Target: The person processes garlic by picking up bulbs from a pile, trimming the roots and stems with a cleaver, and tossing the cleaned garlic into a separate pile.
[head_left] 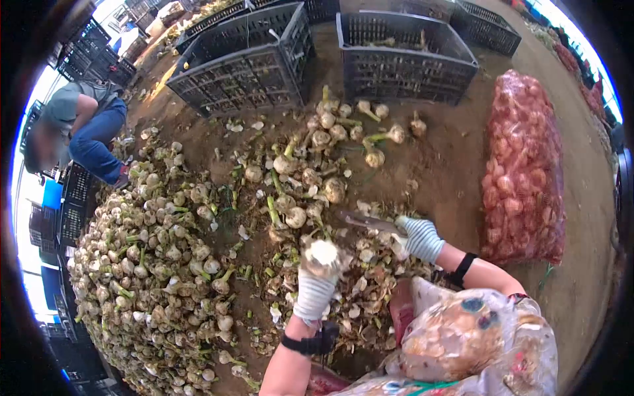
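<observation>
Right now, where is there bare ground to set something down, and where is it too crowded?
Bare dirt lies between the red mesh sack and the loose bulbs, and again right of the sack. Crowded: the big heap on the left, and the trimmings around the left hand, which holds a bulb, and the right hand with its knife.

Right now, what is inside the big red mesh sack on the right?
The red mesh sack is packed with round pale bulbs, which show through the netting. Those deeper in, and the ground beneath it, are covered.
</observation>
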Demonstrator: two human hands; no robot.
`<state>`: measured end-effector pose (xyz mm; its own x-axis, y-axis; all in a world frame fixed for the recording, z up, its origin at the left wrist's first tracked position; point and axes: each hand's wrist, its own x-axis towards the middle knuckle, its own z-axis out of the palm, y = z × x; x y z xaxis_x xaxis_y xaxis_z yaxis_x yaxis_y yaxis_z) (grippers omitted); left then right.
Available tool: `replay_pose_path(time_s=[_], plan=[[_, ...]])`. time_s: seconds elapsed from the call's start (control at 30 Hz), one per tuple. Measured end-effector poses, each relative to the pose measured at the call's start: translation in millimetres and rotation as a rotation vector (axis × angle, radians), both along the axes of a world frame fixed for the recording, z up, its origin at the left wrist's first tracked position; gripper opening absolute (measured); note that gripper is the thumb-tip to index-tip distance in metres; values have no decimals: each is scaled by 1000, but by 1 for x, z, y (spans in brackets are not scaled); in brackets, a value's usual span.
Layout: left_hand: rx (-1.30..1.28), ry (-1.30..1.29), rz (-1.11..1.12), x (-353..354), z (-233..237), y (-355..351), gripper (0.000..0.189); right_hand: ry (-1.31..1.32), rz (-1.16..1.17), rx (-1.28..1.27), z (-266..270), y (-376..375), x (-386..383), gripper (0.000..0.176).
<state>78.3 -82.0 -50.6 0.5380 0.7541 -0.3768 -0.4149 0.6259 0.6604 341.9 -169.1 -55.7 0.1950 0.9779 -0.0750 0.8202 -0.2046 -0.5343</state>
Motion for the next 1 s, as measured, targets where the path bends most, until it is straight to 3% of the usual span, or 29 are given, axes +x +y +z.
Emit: replay_pose_path(time_s=[0.03,0.07,0.1,0.13,0.17,0.2,0.27,0.3,0.33,0.37,0.4,0.43,0.47,0.5,0.53,0.57,0.6,0.63,0.7,0.73,0.77,0.8,0.83,0.93,0.97,1.0], plan=[[-43,-37,-7,-2,9,8,30,180,-54,27,1,-6,-13,19],[361,454,15,1,23,10,34,339,-102,68,7,-3,-19,18],[-10,303,-74,-2,45,18,44,265,6,272,19,-3,-31,17],[-36,256,49,4,48,16,47,280,126,312,33,-4,-43,9],[-414,106,15,7,56,12,43,222,284,255,49,-1,-50,8],[-470,56,-29,6,43,5,48,163,441,201,59,3,-56,6],[-327,102,-112,-3,-17,-11,60,36,412,179,52,12,-67,13],[-183,193,-154,-5,-44,-14,66,1,434,140,49,19,-65,11],[202,409,-360,-6,-45,-16,59,4,435,176,50,24,-63,11],[735,798,-561,-6,-47,-17,53,14,435,211,51,26,-62,11],[1137,1075,-597,-7,-49,-19,48,22,436,247,50,27,-63,12],[1234,1082,-469,-5,-111,-28,42,-26,426,246,49,27,-64,12],[1124,980,-358,-3,-122,-31,41,-44,424,205,48,28,-65,11],[1022,867,-244,6,-102,-29,39,-64,422,163,47,30,-64,10],[570,668,-273,4,-79,-27,39,-83,418,121,46,32,-62,9],[-45,337,-66,10,-23,-19,40,25,402,174,27,30,-54,12],[-488,193,195,16,34,-10,43,32,236,2,12,28,-45,15],[-211,-546,-15,-5,-17,7,42,-7,100,-25,-5,19,-32,16],[319,187,310,-32,80,64,48,-53,-60,36,-27,6,3,15],[578,614,464,-48,136,82,34,-38,-91,94,-40,-8,9,14],[525,375,616,-91,147,114,39,52,-117,-9,-20,-8,8,10],[487,129,757,-134,159,145,44,153,-179,60,-26,-7,8,7],[368,-93,966,-126,182,145,49,254,-236,136,-31,-6,7,4],[652,785,736,-82,141,127,41,167,-127,27,-15,-1,-6,19],[756,926,408,-112,59,147,56,172,-111,14,1,5,-13,25],[899,1028,88,-141,-21,168,74,-12,31,-118,9,6,-12,29]])
